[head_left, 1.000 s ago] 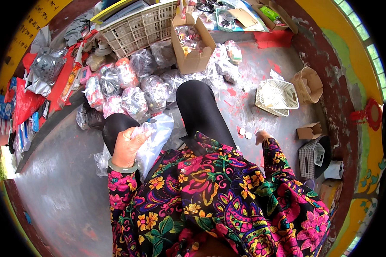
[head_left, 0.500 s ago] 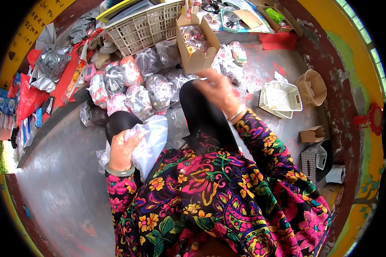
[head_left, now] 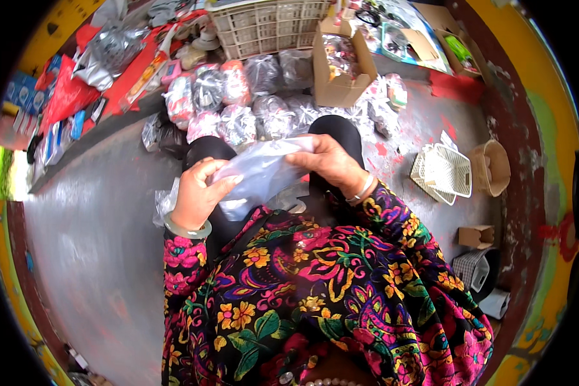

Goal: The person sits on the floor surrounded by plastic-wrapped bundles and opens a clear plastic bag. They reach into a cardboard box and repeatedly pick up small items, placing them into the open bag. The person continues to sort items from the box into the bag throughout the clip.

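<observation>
A thin translucent plastic bag (head_left: 260,172) is stretched between my two hands above my lap. My left hand (head_left: 199,192) pinches its left edge between thumb and fingers. At the bag's upper right corner, my right hand (head_left: 333,164) is closed on the plastic. The bag looks flat, and I make out nothing inside it. Just past my knees lie several filled clear plastic bags (head_left: 238,122) in rows, with colourful contents. Behind them an open cardboard box (head_left: 343,91) holds small wrapped items.
A large cream plastic crate (head_left: 270,32) stands at the back. To the right are white plastic baskets (head_left: 441,172), a round woven bin (head_left: 492,168) and a small cardboard box (head_left: 476,237). Red plastic (head_left: 67,90) and packages lie on the left ledge. Grey floor (head_left: 96,225) extends at left.
My right hand has come down from beside the cardboard box and taken hold of the bag. The bag, earlier hanging from my left hand, is now spread between both. The view has shifted slightly.
</observation>
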The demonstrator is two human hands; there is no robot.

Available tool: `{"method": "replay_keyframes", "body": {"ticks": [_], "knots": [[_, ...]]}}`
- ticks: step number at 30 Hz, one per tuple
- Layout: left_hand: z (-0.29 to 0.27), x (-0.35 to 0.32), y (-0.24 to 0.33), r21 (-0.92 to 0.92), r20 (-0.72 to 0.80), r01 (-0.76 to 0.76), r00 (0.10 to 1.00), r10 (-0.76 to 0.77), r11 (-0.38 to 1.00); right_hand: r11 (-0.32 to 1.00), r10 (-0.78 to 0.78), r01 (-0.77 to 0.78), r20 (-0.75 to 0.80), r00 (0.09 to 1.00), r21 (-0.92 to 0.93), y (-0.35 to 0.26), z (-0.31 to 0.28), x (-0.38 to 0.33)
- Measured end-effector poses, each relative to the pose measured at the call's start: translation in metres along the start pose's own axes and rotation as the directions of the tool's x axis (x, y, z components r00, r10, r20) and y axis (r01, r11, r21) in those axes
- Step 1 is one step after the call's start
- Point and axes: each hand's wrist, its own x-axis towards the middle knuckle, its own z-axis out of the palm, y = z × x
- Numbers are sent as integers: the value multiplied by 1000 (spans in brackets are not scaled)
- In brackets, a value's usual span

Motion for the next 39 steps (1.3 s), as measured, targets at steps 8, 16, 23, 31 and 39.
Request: {"method": "replay_keyframes", "body": {"ticks": [8, 16, 23, 31, 39], "knots": [[-31, -14, -22, 159, -176, -165, 965, 192, 973, 987, 61, -51, -60, 996, 155, 11, -3, 13], [-50, -37, -18, -521, -296, -47, 946, -129, 853, 994, 35, -19, 148, 988, -106, -15, 10, 17], [-46, -43, -10, -673, -208, -110, 977, -44, 732, 901, 85, 120, 441, 893, -418, -58, 23, 24], [-36, -39, -4, -656, -174, -172, 982, 75, 735, 312, -410, 654, 523, 747, -690, -53, 63, 25], [-32, -34, -12, -701, -144, -75, 989, -37, 709, 633, -343, 417, 246, 906, -653, -30, 53, 19]]}}
